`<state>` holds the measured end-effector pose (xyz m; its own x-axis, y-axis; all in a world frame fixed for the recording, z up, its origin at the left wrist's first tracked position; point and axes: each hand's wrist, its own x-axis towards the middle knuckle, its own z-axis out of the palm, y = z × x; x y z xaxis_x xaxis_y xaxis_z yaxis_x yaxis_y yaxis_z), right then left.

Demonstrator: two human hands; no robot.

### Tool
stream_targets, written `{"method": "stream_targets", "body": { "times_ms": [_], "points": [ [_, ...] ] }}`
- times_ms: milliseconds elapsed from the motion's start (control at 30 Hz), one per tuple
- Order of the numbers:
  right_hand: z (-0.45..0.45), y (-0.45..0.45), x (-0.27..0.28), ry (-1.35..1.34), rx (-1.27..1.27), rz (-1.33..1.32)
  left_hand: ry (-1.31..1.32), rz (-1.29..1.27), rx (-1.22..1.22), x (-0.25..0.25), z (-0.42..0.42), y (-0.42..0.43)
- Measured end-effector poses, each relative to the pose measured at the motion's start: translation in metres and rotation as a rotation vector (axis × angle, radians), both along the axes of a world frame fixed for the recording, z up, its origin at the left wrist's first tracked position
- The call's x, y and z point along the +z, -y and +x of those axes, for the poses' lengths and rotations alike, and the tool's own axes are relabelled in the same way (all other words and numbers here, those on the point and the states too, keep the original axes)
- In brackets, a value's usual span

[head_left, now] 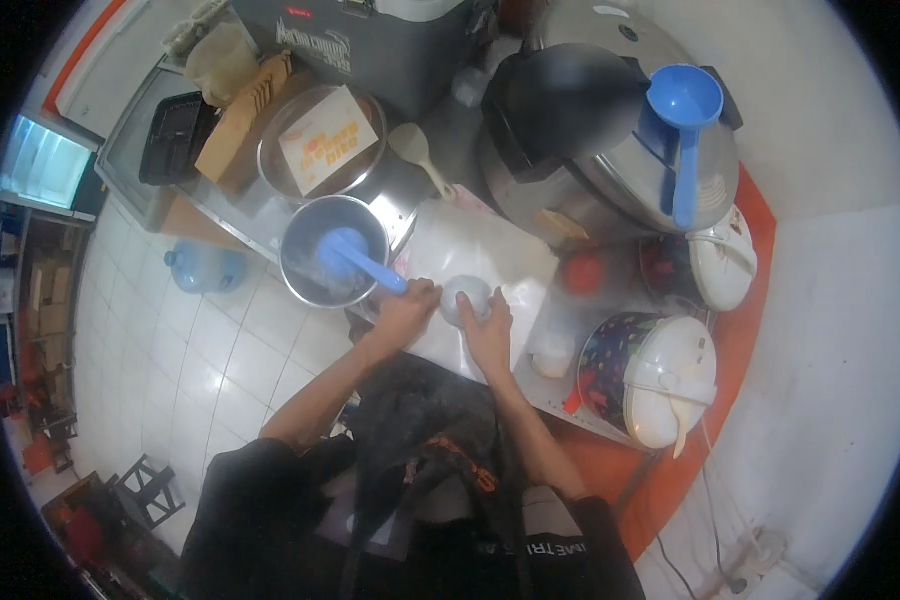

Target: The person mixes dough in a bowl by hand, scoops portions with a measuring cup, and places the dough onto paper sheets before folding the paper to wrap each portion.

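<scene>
My right hand grips a small round greyish-white thing from its right side; whether it is a bowl or a ball I cannot tell. Just left of it my left hand has its fingers curled together, and what they hold, if anything, is hidden. Both hands are over a stack of white sheets on the counter. Beside my left hand stands a metal pot, with a blue ladle resting in it, its handle end close to my fingers.
A large steel cooker stands behind right, with a blue scoop on its lid. Two lidded containers line the right side. A rice paddle, a printed card and a cooler box are at the back.
</scene>
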<state>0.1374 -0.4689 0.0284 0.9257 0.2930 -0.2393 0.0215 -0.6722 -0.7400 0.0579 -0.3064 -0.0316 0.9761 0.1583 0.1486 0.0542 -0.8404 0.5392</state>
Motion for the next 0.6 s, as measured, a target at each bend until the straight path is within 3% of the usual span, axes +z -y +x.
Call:
{"method": "stream_targets", "body": {
  "times_ms": [267, 467, 567, 600],
  "points": [
    [0.01, -0.027, -0.009, -0.134, -0.129, 0.139, 0.033, -0.16, 0.095, 0.001, -0.004, 0.003],
    [0.007, -0.034, -0.021, 0.078, -0.05, -0.002, 0.063, -0.237, 0.09, -0.007, -0.005, 0.001],
    [0.013, -0.032, -0.007, 0.002, -0.043, 0.068, 0.0, -0.312, 0.145, 0.019, -0.006, 0.005],
    [0.013, -0.031, -0.003, -0.097, -0.117, 0.209, 0.002, -0.307, 0.145, 0.025, -0.004, 0.008]
  ]
}}
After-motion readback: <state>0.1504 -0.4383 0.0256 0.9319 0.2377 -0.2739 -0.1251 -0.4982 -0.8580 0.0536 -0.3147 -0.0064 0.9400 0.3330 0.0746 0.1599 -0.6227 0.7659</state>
